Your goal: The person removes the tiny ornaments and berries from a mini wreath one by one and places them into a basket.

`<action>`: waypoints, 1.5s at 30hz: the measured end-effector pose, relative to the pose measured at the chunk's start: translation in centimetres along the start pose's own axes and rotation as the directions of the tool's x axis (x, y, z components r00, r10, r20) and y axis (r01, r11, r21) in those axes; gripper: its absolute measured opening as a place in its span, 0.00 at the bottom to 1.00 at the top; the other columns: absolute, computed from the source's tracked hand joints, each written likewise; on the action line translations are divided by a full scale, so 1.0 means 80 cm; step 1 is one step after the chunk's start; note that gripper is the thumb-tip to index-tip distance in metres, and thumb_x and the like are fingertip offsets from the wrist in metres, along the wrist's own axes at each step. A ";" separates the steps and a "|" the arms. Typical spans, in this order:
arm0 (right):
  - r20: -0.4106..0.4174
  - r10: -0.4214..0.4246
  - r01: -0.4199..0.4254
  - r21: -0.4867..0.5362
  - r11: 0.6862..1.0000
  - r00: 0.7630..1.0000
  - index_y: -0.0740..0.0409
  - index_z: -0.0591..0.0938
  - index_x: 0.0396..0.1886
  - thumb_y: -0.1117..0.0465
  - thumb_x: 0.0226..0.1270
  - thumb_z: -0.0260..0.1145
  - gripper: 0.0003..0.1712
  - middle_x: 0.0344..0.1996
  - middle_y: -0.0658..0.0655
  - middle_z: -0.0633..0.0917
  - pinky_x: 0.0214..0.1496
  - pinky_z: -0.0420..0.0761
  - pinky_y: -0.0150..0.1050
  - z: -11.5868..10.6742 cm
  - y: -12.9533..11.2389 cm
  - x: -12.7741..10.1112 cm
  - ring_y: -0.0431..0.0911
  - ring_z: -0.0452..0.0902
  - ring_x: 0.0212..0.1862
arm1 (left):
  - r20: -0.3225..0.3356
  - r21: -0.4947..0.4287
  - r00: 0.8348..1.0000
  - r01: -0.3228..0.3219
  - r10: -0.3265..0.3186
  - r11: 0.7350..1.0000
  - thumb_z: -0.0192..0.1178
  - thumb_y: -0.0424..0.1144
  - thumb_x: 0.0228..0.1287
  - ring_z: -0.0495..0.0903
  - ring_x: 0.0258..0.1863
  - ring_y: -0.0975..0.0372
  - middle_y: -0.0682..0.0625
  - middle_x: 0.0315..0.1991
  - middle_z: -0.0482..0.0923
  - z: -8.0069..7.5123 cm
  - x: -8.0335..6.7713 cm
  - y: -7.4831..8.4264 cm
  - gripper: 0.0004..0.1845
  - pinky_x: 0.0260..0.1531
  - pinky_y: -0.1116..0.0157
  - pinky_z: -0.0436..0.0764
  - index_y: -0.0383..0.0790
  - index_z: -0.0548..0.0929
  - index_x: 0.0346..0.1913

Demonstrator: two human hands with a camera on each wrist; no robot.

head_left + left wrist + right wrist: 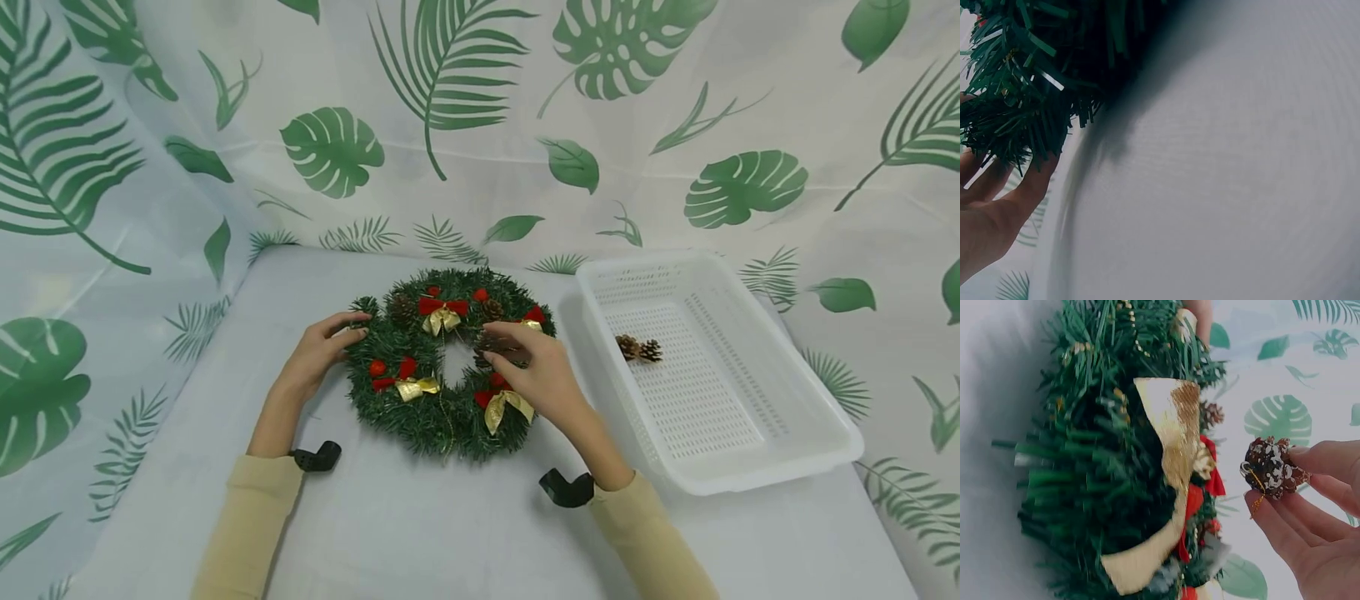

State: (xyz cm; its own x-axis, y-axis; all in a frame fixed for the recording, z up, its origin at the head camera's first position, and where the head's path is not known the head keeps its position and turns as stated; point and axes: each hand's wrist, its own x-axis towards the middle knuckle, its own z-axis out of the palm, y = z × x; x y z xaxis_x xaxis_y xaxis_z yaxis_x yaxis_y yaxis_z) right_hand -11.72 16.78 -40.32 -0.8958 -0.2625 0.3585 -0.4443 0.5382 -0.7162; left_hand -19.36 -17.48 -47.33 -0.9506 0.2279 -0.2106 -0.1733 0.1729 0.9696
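A green tinsel wreath (420, 425) lies on the white table, trimmed with red-and-gold bows (442, 315), red berries and pine cones. At its left edge my left hand (315, 354) holds the greenery; in the left wrist view the fingers (1032, 187) reach under the sprigs, and part of the grip is hidden. Over the wreath's right side, my right hand (542, 367) pinches a brown, white-tipped pine cone (1271, 469) between thumb and fingers. A gold thread loop hangs from this cone, which appears above the wreath and apart from it in the right wrist view.
To the right stands a white perforated plastic basket (750, 479), with a few small pine cones (639, 349) at its left side. Leaf-patterned cloth (487, 192) hangs behind and left of the table. A black wrist camera (567, 488) sits below each hand.
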 end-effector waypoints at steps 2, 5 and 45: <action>0.000 0.020 -0.020 0.002 1.000 1.000 0.60 0.84 0.61 0.68 0.66 0.73 0.23 0.52 0.61 0.88 0.47 0.88 0.42 -0.006 0.001 -0.004 0.53 0.88 0.48 | 0.003 0.009 1.000 -0.001 0.001 1.000 0.60 0.48 0.77 0.61 0.76 0.44 0.46 0.81 0.56 0.000 0.000 0.000 0.28 0.70 0.39 0.65 0.42 0.73 0.74; -0.007 0.044 -0.044 0.023 0.999 0.999 0.61 0.84 0.61 0.69 0.66 0.73 0.23 0.53 0.61 0.88 0.48 0.87 0.42 -0.015 0.002 -0.010 0.53 0.87 0.49 | 0.009 0.015 1.000 -0.001 0.001 1.000 0.60 0.48 0.77 0.61 0.76 0.44 0.46 0.81 0.55 -0.001 0.000 0.001 0.28 0.70 0.39 0.65 0.42 0.73 0.74; -0.135 0.050 -0.066 -0.112 0.992 0.990 0.62 0.86 0.56 0.75 0.61 0.74 0.23 0.48 0.59 0.90 0.47 0.81 0.22 -0.117 0.012 -0.069 0.41 0.87 0.47 | 0.009 0.017 1.000 0.011 -0.011 1.000 0.60 0.47 0.76 0.62 0.75 0.45 0.46 0.82 0.52 -0.002 0.000 0.003 0.29 0.64 0.47 0.69 0.41 0.72 0.74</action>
State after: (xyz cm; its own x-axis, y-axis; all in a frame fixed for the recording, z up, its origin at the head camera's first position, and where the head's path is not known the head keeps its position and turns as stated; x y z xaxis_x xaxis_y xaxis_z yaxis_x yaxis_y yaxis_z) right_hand -7.16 26.24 -37.33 -0.9081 -0.1242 0.4000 -0.3812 0.6408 -0.6664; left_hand -19.40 -17.58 -47.08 -0.9464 0.2341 -0.2225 -0.1794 0.1916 0.9649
